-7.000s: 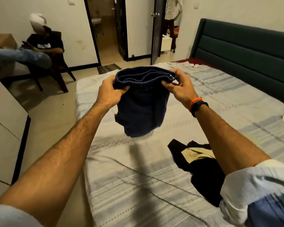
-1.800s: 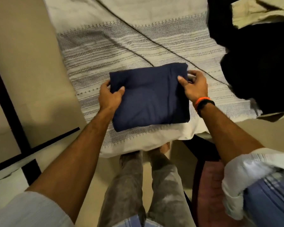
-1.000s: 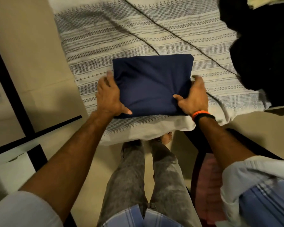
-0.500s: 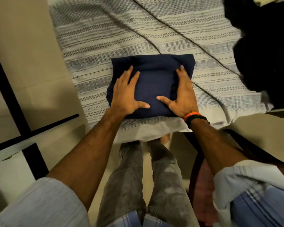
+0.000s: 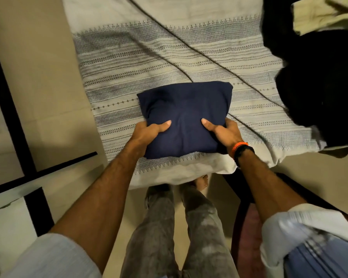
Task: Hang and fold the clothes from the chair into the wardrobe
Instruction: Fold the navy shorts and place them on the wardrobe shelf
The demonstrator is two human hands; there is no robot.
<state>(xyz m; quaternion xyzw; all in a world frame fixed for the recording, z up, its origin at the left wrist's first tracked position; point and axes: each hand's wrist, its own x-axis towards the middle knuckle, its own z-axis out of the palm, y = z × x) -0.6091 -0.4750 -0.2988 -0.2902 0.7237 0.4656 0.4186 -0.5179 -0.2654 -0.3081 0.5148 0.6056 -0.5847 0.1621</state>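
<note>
Left hand [image 5: 147, 131], right hand [image 5: 224, 131]: thumbs on top, fingers tucked under, gripping folded navy garment [image 5: 184, 117]. Garment at frame centre, near edge of striped bedsheet [image 5: 149, 57]. Black clothes pile [image 5: 319, 77] upper right.

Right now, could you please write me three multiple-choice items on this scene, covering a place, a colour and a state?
1. Where does the folded navy blue cloth bundle lie?
A. on the floor
B. on the striped white bedsheet, near its edge
C. on a chair

2. What colour is the band on the right wrist?
A. orange
B. green
C. white

3. How do the hands meet the bundle?
A. both apart from it
B. only one touches it
C. left hand and right hand both grip its near side

Key: 1 B, sheet shows all round it; 2 A, orange beside a black band; 3 C, thumbs on top, fingers tucked under.
</note>
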